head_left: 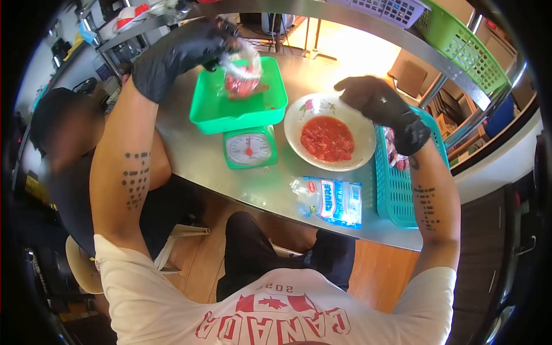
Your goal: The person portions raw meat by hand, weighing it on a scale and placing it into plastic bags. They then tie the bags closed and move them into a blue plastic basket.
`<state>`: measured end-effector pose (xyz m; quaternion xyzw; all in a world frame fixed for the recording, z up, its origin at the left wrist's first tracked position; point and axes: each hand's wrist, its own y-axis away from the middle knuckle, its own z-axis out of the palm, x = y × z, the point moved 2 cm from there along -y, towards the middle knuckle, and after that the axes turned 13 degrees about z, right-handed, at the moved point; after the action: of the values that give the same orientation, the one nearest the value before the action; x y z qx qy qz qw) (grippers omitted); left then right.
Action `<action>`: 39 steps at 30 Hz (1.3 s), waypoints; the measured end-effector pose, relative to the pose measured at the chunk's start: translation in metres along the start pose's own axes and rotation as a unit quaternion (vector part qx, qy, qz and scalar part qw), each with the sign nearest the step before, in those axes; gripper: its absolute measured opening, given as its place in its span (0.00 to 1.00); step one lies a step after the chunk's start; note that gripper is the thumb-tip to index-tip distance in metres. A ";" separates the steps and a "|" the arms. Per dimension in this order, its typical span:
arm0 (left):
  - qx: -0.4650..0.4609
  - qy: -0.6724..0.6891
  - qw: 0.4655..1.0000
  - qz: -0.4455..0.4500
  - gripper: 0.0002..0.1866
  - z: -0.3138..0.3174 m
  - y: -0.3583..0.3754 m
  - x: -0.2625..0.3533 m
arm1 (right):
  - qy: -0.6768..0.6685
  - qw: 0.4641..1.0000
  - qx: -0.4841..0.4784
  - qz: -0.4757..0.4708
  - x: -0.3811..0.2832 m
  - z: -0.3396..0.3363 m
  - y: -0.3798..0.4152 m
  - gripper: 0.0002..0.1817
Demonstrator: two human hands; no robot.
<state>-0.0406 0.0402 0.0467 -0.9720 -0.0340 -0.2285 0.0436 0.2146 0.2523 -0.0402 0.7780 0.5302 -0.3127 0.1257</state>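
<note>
My left hand (187, 49), in a black glove, grips the top of a clear plastic bag (244, 75) with red meat in its bottom. The bag hangs over the green tray (213, 119) of a kitchen scale (250, 149). My right hand (379, 103), also black-gloved, is held over the right rim of a white bowl (299, 155), its fingers apart and nothing visible in them. Red meat pieces (328, 139) lie in liquid in the bowl. Below the bowl rests a blue ice bag pack (339, 202).
A teal basket (397, 198) with bagged meat (398, 155) stands at the table's right. Overhead runs a metal shelf (454, 63) with a green basket (460, 43) and a purple basket (382, 10). Another person (69, 144) sits close by on the left.
</note>
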 end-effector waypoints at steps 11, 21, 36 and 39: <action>0.086 0.258 0.936 0.224 0.21 -0.010 -0.037 0.084 | -0.256 0.966 -0.025 0.030 -0.122 -0.039 -0.005 0.23; 0.058 0.292 0.946 0.128 0.15 0.069 -0.064 0.165 | -0.276 0.959 0.029 0.063 -0.044 -0.099 0.062 0.10; 0.071 0.592 0.767 0.238 0.19 0.201 -0.073 0.225 | -0.447 0.886 -0.003 0.122 -0.009 -0.128 0.170 0.12; -0.002 0.581 0.783 0.220 0.19 0.204 -0.070 0.224 | -0.286 0.956 0.063 0.020 0.016 -0.144 0.167 0.12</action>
<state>0.2440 0.1408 -0.0303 -0.6361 0.2134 -0.7344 0.1028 0.4203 0.2721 0.0384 0.6727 0.4356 -0.5525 0.2289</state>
